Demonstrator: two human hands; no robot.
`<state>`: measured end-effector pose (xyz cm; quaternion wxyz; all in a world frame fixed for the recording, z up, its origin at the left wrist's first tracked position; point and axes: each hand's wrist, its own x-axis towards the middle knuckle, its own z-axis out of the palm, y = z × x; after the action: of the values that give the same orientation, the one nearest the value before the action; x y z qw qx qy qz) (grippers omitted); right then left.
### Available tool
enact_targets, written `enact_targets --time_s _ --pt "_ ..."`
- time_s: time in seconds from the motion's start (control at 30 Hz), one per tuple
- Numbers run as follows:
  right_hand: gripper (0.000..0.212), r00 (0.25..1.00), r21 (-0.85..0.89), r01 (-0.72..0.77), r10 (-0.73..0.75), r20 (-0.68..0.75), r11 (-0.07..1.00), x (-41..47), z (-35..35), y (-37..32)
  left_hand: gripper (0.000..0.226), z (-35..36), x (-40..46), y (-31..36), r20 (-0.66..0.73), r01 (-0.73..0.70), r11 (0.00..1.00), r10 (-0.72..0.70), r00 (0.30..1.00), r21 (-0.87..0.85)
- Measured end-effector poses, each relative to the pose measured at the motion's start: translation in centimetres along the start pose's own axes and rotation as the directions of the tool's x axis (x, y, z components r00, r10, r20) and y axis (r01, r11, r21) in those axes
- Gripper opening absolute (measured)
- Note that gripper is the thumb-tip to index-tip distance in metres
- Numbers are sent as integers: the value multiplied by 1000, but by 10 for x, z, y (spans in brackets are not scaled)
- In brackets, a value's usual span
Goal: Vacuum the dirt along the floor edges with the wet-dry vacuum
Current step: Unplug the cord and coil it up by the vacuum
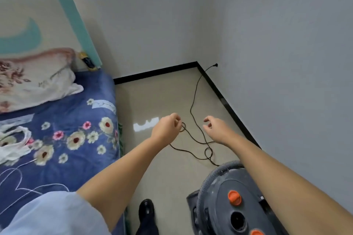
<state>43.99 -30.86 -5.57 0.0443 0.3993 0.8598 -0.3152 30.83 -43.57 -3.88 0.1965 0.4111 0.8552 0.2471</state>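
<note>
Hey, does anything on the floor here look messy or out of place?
Yes. The black power cord sprawls loose across the floor from the wall plug toward the vacuum, with small loops that could snag. The left hand pinches one loop.

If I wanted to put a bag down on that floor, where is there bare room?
Bare beige tile floor lies between the blue floral bed and the black power cord, up to the black skirting at the far wall. Nearer the right wall it is crowded: the cord loops there, with the grey wet-dry vacuum below.
</note>
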Motion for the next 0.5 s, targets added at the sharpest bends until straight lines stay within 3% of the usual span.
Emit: enact_targets --time_s 0.3,0.5 --pt "35 996 94 -77 82 -43 993 140 -7 -119 24 -106 141 -63 26 -74 996 73 997 45" --pt "33 990 145 -100 113 -80 984 211 -38 -137 25 -124 232 -71 76 -131 988 125 989 85"
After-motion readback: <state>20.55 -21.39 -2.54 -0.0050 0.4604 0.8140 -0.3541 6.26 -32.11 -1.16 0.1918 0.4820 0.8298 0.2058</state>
